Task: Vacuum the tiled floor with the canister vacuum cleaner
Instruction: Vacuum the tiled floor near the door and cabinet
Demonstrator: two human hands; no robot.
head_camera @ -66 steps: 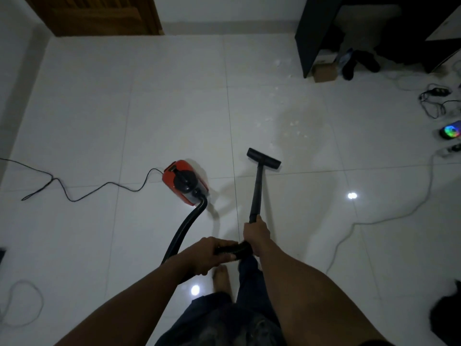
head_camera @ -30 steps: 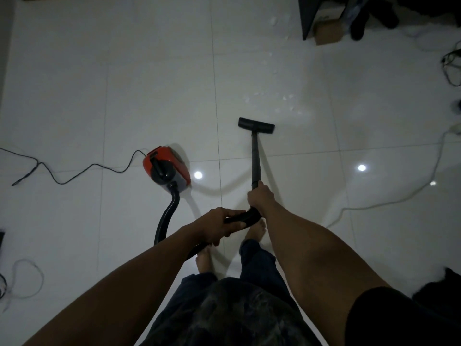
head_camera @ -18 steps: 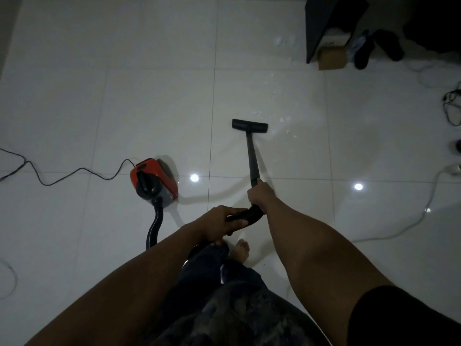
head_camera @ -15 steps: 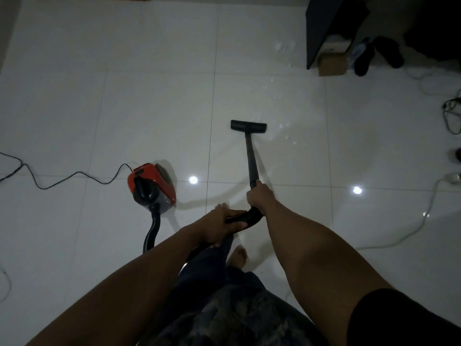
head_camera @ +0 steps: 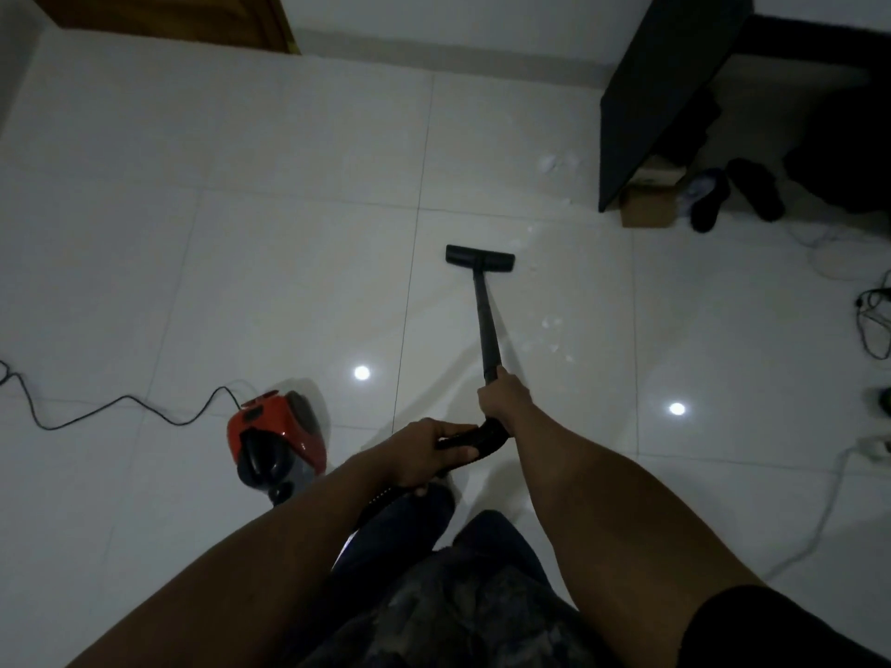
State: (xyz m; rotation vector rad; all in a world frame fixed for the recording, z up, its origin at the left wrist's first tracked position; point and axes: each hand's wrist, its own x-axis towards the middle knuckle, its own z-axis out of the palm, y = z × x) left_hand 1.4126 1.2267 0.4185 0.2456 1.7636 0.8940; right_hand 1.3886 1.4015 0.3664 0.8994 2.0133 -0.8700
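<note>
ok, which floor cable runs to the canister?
The thin black cable on the left: it snakes across the tiles to the red canister. The white cable on the right and the black tangle at the far right lie apart from it.

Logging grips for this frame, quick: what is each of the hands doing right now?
Left hand: closed, gripping the vacuum's curved handle.
Right hand: closed, gripping the wand.

The black ribbed vacuum hose (head_camera: 380, 498) is mostly hidden behind the left forearm (head_camera: 270, 547), and the thin black power cord (head_camera: 48, 428) is cut off at nine o'clock.
</note>
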